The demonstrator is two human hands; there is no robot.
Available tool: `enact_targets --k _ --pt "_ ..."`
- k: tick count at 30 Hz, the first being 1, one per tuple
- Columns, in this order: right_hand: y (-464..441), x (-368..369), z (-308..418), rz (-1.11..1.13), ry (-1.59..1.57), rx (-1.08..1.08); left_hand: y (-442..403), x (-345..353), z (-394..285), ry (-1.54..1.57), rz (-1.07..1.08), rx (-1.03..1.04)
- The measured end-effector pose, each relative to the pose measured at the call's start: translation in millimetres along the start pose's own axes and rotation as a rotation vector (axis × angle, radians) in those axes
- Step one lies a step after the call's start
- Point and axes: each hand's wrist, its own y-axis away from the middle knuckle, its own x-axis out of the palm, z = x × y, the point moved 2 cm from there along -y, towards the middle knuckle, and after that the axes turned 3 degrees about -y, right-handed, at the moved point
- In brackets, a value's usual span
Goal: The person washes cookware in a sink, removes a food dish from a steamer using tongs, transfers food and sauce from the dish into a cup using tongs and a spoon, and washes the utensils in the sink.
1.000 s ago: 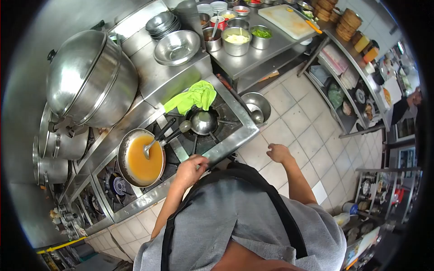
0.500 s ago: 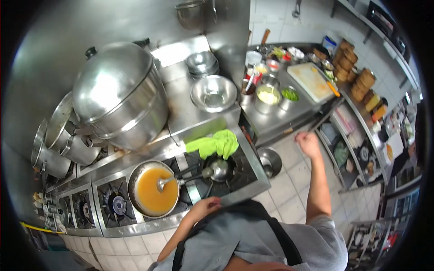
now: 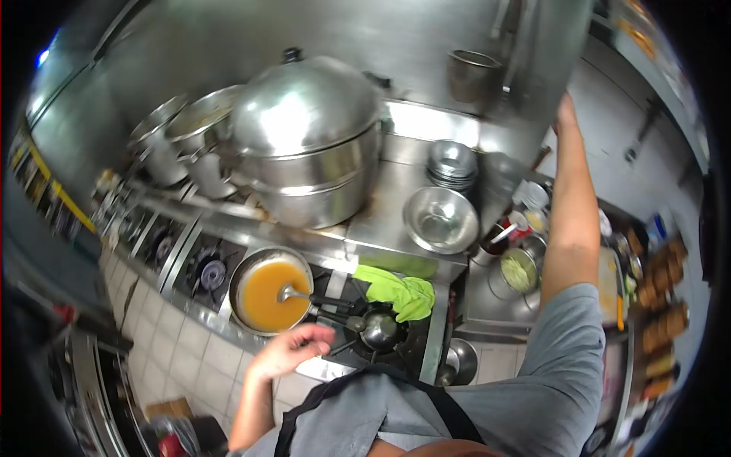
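My left hand (image 3: 295,352) hovers at the stove's front edge with its fingers apart, holding nothing. Just beyond it sits a pan (image 3: 237,301) of orange-brown liquid (image 3: 266,301) on a burner, and a ladle (image 3: 288,294) rests in the liquid. To the right of the pan, a small dark round-bottomed pan (image 3: 382,330) stands on another burner beside a crumpled green cloth (image 3: 400,293). My right hand (image 3: 565,118) is raised at the far right, by the edge of the steel partition (image 3: 544,68). Its fingers are blurred and partly hidden.
A large lidded steamer pot (image 3: 304,167) stands behind the burners, with steel pots (image 3: 205,118) on its left. Stacked bowls (image 3: 451,164) and a wide metal bowl (image 3: 440,219) sit on the back ledge. A prep counter holds a container of chopped pale vegetables (image 3: 518,273).
My right arm has risen from beside the prep counter up to the partition. My left hand has moved left toward the pan and opened. The view has turned left.
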Motion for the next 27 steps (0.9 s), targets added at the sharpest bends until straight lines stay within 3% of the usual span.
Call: enact_targets --k 1,2,5,7,10,12,14,17,18,19,20,21,24,26,27 --pt "7.6 15.6 -1.8 0.017 -0.215 0.179 7.6 -9.6 -21.2 -0.041 -0.052 0.007" --pt "11.0 28.9 -0.7 0.053 -0.224 0.197 13.3 -20.0 -46.6 -0.203 -0.117 0.073" --pt "19.3 42.5 3.6 0.022 -0.073 0.098 12.4 -62.1 -109.1 -0.608 -0.275 0.313" --pt "30.5 37.7 17.1 -0.027 0.036 0.021 2.8 -84.0 -161.3 -0.757 -0.367 0.368" --pt "91.7 52.4 92.6 -0.131 0.003 -0.154 -41.7 -124.6 -228.5 -0.923 -0.561 0.499" --pt "117.0 19.3 120.3 0.205 -0.090 -0.119 -86.8 -159.3 -265.8 -1.114 -0.711 0.554" --pt "184.4 25.4 156.0 -0.012 -0.149 -0.113 -147.4 -198.5 -299.3 -1.296 -0.851 0.601" --pt "268.5 0.4 177.7 -0.138 -0.250 -0.095 -236.3 -237.1 -340.8 -1.445 -0.979 0.549" --pt "287.8 -13.3 176.4 -0.147 -0.231 -0.160 -256.7 -239.8 -353.2 -1.440 -0.968 0.571" --pt "309.5 -20.6 184.4 -0.212 -0.133 -0.173 -277.2 -241.8 -362.1 -1.469 -0.950 0.423" --pt "327.8 -26.1 189.2 -0.123 -0.085 -0.153 -295.9 -243.6 -367.6 -1.497 -0.923 0.272" --pt "344.4 -42.2 189.1 -0.240 -0.055 -0.071 -311.5 -246.6 -372.0 -1.495 -0.900 0.290" --pt "382.3 -45.3 181.7 0.015 0.128 -0.006 -350.0 -262.6 -383.7 -1.587 -0.654 0.039" --pt "409.1 -14.4 171.3 -0.502 0.189 -0.073 -356.8 -274.0 -383.1 -1.621 -0.632 0.084" --pt "415.7 -26.5 168.8 -0.498 0.191 -0.068 -345.7 -274.1 -386.5 -1.651 -0.634 0.133"
